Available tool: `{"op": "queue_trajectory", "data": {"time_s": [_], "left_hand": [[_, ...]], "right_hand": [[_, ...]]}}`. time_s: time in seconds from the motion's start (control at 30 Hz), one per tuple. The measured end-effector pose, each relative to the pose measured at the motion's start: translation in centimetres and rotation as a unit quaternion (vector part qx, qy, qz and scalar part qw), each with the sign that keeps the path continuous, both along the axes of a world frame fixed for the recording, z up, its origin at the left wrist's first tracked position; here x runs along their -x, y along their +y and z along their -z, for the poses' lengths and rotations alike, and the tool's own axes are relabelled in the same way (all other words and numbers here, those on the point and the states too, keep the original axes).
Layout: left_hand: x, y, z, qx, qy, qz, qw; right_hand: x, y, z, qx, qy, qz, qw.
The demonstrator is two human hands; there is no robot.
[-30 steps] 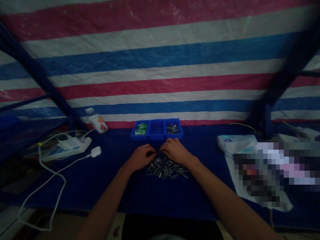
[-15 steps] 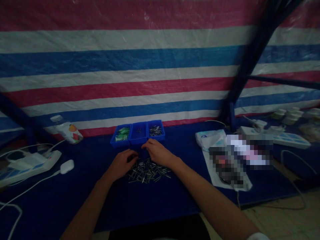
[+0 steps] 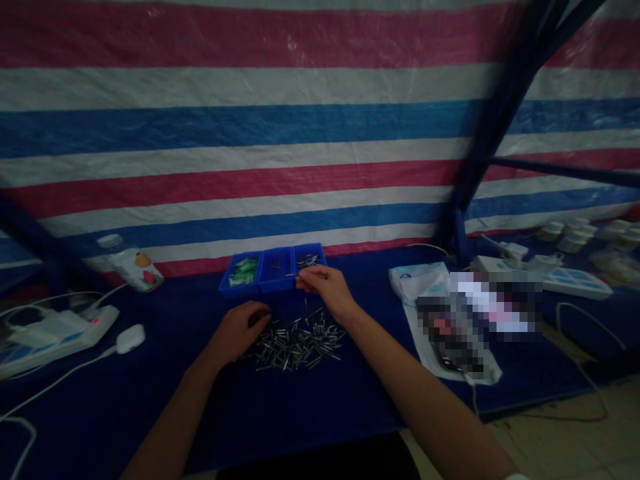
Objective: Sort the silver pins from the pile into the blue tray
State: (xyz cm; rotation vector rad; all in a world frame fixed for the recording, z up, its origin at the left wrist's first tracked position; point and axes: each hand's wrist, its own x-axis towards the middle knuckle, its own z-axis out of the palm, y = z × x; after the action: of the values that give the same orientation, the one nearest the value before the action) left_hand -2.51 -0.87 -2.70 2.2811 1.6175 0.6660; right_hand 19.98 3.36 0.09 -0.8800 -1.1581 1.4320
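Observation:
A loose pile of thin metal pins [image 3: 299, 345] lies on the blue table in front of me. At its left edge rests my left hand [image 3: 241, 331], loosely curled, with a gap between thumb and fingers and nothing visible in them. My right hand [image 3: 327, 291] is above the pile's far side, at the front edge of the blue three-part tray [image 3: 277, 288]. Its fingertips pinch a small metal pin [image 3: 291, 275] that points left over the tray's middle compartment. That compartment holds a few pins; the right one holds many, partly hidden by my hand. Green packets [image 3: 245, 272] fill the left one.
A bottle [image 3: 134, 265], a power strip [image 3: 65, 343] and a white charger [image 3: 131, 339] with cables are on the left. At right are a tissue pack [image 3: 419, 280], a blurred-out item on paper, another power strip [image 3: 575, 283] and several jars [image 3: 575, 239]. A striped sheet [image 3: 320, 133] hangs behind.
My right hand has moved up and to the right from the pile, and a pin now shows in its fingertips. The left hand has barely shifted, its fingers slightly more apart.

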Motion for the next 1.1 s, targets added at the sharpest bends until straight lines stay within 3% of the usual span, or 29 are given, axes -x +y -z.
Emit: {"op": "queue_trajectory", "data": {"time_s": [0.17,0.33,0.4,0.47,0.57,0.63,0.7,0.9,1.1], "left_hand": [[0.3,-0.3,-0.5,0.002,0.001,0.037,0.999],[0.5,-0.4,-0.5,0.010,0.008,0.054,0.998],[0.4,-0.3,-0.4,0.016,0.004,0.051,0.999],[0.3,-0.3,-0.3,0.026,-0.007,0.045,0.999],[0.0,-0.3,-0.1,0.040,-0.023,0.038,0.998],[-0.1,-0.3,0.0,0.044,-0.032,0.038,0.998],[-0.1,-0.3,0.2,0.044,-0.037,0.038,0.998],[-0.4,-0.3,0.4,0.036,-0.042,0.035,0.998],[-1.0,-0.5,-0.3,-0.004,-0.067,0.005,0.998]], "right_hand": [[-0.7,0.6,0.7,0.062,-0.055,0.067,0.994],[-0.7,0.9,1.0,0.067,-0.108,0.101,0.987],[-0.7,0.7,1.0,0.032,-0.187,0.113,0.975],[-0.7,0.4,1.0,-0.043,-0.310,0.113,0.943],[-0.4,-0.6,1.2,-0.155,-0.496,0.079,0.851],[-0.1,-1.2,1.4,-0.186,-0.581,0.063,0.790],[0.2,-1.5,1.7,-0.188,-0.624,0.056,0.756],[0.3,-1.2,2.4,-0.192,-0.636,0.038,0.747],[0.4,-1.2,2.0,-0.248,-0.588,0.034,0.769]]}}
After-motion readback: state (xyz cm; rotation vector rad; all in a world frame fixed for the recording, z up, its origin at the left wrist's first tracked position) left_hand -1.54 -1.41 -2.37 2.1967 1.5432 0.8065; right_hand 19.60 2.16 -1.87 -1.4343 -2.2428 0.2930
